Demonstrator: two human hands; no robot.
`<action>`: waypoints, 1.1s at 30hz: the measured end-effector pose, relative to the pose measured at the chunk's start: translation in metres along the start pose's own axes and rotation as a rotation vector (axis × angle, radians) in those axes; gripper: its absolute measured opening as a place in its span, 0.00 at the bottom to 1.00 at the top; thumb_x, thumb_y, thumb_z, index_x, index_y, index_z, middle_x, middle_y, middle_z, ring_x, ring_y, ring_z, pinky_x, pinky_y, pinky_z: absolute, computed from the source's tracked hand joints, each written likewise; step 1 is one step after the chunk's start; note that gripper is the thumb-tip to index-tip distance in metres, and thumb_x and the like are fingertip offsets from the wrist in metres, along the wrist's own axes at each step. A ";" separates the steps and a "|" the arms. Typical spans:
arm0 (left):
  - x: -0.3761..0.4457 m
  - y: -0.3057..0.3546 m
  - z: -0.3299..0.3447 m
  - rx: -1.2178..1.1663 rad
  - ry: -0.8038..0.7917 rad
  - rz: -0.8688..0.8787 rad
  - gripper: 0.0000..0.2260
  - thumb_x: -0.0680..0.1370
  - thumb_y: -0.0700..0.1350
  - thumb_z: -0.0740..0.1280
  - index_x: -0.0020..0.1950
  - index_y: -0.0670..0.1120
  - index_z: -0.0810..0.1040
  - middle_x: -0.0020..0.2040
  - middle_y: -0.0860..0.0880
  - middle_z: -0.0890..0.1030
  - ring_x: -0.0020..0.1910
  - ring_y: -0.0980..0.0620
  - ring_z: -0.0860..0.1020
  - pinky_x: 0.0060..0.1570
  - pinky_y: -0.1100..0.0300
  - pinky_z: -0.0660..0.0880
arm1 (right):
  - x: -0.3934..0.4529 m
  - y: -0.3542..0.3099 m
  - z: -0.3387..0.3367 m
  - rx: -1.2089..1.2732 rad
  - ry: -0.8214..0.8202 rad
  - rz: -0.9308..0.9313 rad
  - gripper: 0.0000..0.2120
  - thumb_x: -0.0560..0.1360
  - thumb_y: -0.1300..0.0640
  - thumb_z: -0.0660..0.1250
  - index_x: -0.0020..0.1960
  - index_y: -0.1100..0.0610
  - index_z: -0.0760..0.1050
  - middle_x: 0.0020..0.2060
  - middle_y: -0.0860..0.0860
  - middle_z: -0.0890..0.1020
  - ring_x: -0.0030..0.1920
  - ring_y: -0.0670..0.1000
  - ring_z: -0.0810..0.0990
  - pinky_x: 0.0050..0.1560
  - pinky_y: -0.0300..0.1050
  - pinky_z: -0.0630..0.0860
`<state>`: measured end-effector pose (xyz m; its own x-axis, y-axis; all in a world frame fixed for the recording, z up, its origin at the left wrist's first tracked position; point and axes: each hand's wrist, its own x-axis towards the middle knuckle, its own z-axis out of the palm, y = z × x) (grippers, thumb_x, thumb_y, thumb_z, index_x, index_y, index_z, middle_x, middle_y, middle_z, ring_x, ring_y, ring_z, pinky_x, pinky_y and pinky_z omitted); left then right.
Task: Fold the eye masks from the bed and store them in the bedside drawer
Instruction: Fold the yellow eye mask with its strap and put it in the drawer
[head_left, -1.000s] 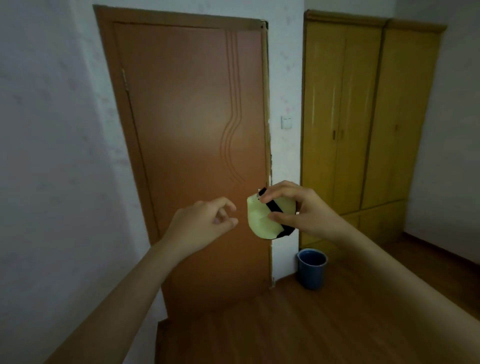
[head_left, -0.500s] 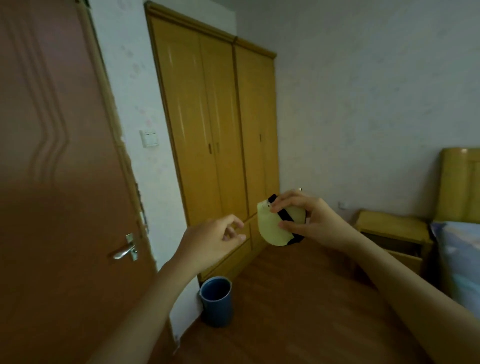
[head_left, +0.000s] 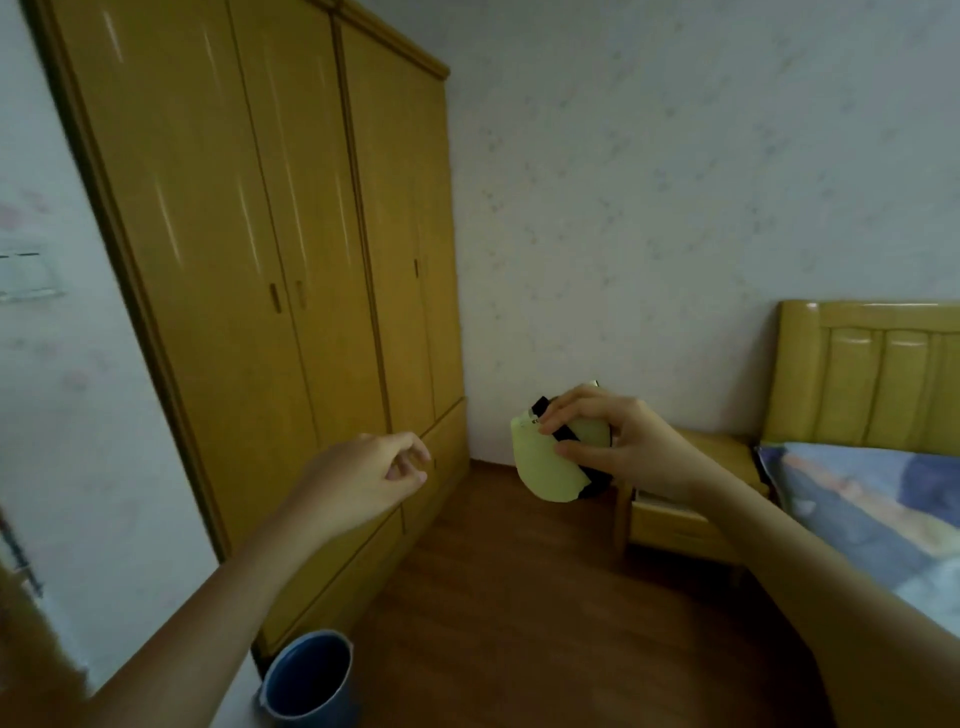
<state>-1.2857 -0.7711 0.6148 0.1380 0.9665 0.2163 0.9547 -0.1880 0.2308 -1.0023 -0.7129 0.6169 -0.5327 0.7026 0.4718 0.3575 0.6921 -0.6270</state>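
My right hand (head_left: 618, 447) pinches a folded pale yellow eye mask (head_left: 545, 470) with a black strap, held in the air at chest height. My left hand (head_left: 363, 480) hangs to the left of it, apart from the mask, fingers loosely curled and holding nothing. Behind my right hand stands the yellow wooden bedside table (head_left: 680, 525), its drawer pulled slightly out. The bed (head_left: 872, 499) with a patterned blue cover lies at the right, under a yellow headboard (head_left: 872, 374).
A tall yellow wardrobe (head_left: 270, 270) fills the left half of the view. A blue bucket (head_left: 306, 680) stands on the brown wooden floor (head_left: 519, 613) at its near corner. A light switch (head_left: 26, 275) is on the white wall at far left.
The view has swung right, from the door past the wardrobe to the bedside table and bed. My right hand keeps hold of the folded mask; my left hand stays empty beside it.
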 end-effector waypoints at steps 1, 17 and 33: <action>0.024 -0.004 0.006 0.002 0.000 0.021 0.08 0.79 0.55 0.62 0.57 0.58 0.74 0.45 0.62 0.77 0.42 0.64 0.75 0.33 0.66 0.70 | 0.012 0.012 -0.001 -0.009 0.015 0.009 0.09 0.74 0.60 0.69 0.52 0.50 0.81 0.56 0.44 0.77 0.58 0.42 0.75 0.52 0.40 0.78; 0.382 0.085 0.129 -0.070 -0.125 0.470 0.09 0.76 0.60 0.62 0.50 0.59 0.78 0.44 0.62 0.79 0.44 0.62 0.76 0.45 0.60 0.73 | 0.073 0.227 -0.122 -0.254 0.217 0.284 0.10 0.73 0.62 0.70 0.52 0.51 0.80 0.54 0.44 0.78 0.56 0.40 0.77 0.51 0.32 0.74; 0.656 0.186 0.269 -0.135 -0.192 0.419 0.08 0.76 0.59 0.64 0.50 0.59 0.78 0.43 0.60 0.79 0.45 0.60 0.78 0.45 0.57 0.75 | 0.167 0.518 -0.284 -0.228 0.119 0.363 0.09 0.73 0.63 0.70 0.53 0.54 0.80 0.55 0.44 0.77 0.55 0.35 0.74 0.51 0.28 0.73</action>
<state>-0.9461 -0.1252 0.5443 0.5621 0.8150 0.1405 0.7653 -0.5770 0.2852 -0.6880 -0.1903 0.5470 -0.2542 0.9116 0.3230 0.6722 0.4067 -0.6187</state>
